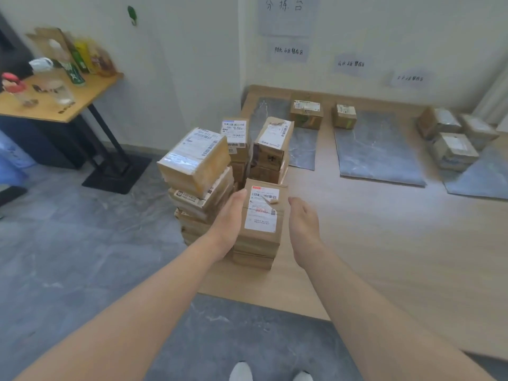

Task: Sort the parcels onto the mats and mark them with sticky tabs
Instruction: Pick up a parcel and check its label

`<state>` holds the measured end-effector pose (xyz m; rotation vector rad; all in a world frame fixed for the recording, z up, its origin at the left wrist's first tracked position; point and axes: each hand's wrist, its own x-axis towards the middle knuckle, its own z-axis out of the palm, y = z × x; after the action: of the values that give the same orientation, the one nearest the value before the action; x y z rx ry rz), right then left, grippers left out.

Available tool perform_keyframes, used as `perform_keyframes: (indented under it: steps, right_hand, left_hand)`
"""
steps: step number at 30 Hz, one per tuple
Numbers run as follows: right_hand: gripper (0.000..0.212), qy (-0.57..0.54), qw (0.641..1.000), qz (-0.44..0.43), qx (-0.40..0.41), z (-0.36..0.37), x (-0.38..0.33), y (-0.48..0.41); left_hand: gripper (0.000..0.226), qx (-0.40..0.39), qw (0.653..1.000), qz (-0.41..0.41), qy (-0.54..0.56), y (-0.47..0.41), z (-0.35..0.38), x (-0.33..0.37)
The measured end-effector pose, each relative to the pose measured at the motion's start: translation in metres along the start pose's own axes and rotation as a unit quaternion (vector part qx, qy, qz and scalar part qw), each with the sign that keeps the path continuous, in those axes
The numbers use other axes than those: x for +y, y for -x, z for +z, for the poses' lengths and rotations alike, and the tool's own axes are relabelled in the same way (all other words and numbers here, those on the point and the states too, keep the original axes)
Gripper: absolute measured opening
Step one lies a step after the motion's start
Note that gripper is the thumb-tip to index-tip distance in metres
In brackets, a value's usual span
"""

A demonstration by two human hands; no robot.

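Several stacks of brown cardboard parcels stand at the left edge of a low wooden platform [384, 243]. The nearest stack is topped by a parcel [261, 213] with a torn white label. My left hand [231, 218] lies flat against that parcel's left side. My right hand [302, 218] hovers open just right of it, a small gap between them. Three grey mats lie along the wall: the left mat [302, 149] bears one parcel [306, 114], the middle mat [376, 155] has one parcel [345, 116] at its far corner, the right mat [478, 182] has three parcels [453, 151].
A wooden table [63, 103] with bottles and cups stands at the left, its black base [115, 171] on the grey floor. Paper signs [350, 64] hang on the wall above the mats. My shoes [242, 372] show at the bottom edge.
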<state>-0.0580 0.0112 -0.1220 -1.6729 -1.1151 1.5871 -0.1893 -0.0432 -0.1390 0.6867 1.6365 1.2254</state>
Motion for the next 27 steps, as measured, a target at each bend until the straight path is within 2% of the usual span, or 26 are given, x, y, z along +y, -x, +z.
perform_keyframes:
  steps: [2, 5, 6, 8, 10, 17, 24, 27]
  right_hand:
    - [0.030, -0.001, 1.000, 0.019, 0.002, 0.004, 0.011, -0.008]
    - [0.031, -0.002, 0.999, 0.044, 0.004, 0.007, 0.023, -0.013]
    - [0.032, -0.002, 0.999, 0.049, -0.005, 0.007, 0.026, -0.014]
    - [0.031, 0.005, 0.999, 0.050, -0.014, 0.007, 0.029, -0.015]
    - [0.029, 0.020, 0.999, 0.048, -0.014, 0.005, 0.026, -0.012]
    - [0.032, 0.017, 1.000, -0.001, 0.002, -0.007, 0.004, 0.001]
    - [0.036, -0.011, 0.998, -0.065, 0.020, -0.041, -0.044, 0.030]
    - [0.034, -0.029, 0.996, -0.081, 0.036, -0.066, -0.068, 0.038]
  left_hand:
    - [0.046, -0.008, 1.000, -0.020, -0.008, -0.007, 0.000, -0.016]
    - [0.057, 0.007, 0.999, -0.040, -0.004, -0.010, -0.002, -0.031]
    - [0.056, 0.013, 0.999, -0.049, -0.010, -0.009, -0.001, -0.031]
    - [0.039, 0.023, 0.998, -0.064, -0.006, -0.012, -0.002, -0.032]
    - [0.036, 0.028, 0.997, -0.076, 0.013, -0.011, 0.002, -0.023]
    - [0.038, 0.030, 0.998, -0.057, 0.016, -0.005, 0.010, 0.012]
    - [0.041, 0.001, 1.000, -0.015, -0.004, 0.017, 0.033, 0.075]
    - [0.051, -0.040, 0.999, -0.007, -0.008, 0.023, 0.050, 0.102]
